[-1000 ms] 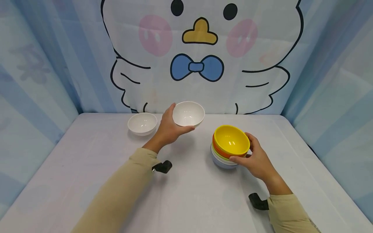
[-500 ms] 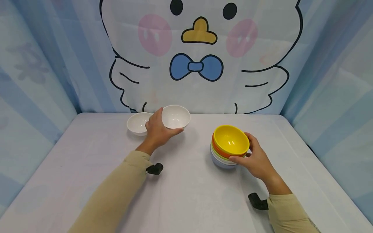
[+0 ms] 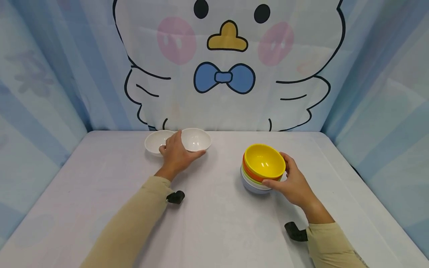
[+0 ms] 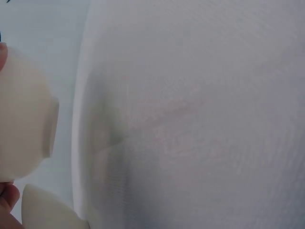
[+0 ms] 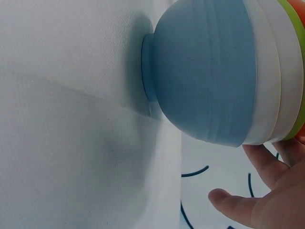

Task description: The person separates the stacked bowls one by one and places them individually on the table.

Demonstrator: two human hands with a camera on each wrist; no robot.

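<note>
My left hand [image 3: 175, 154] grips a white bowl [image 3: 196, 140] by its side, thumb toward the near right of it. In the left wrist view that bowl's foot [image 4: 51, 128] appears slightly above the tabletop. A second white bowl [image 3: 155, 143] stands just left of it, partly hidden behind my fingers. My right hand [image 3: 295, 184] holds a stack of nested bowls at its right side. A yellow bowl [image 3: 264, 160] tops it, then orange, green and white ones, with a light blue bowl [image 5: 205, 71] at the bottom. Whether the stack touches the table I cannot tell.
A white cloth-covered table [image 3: 214, 223] spreads beneath both hands. Behind it hangs a curtain [image 3: 224, 108] printed with a cartoon face and blue bow tie. Blue patterned curtains [image 3: 37, 100] close off both sides.
My left hand has moved left and lowered the white bowl, bringing it beside the other white bowl. My right hand and the stack stay about where they were.
</note>
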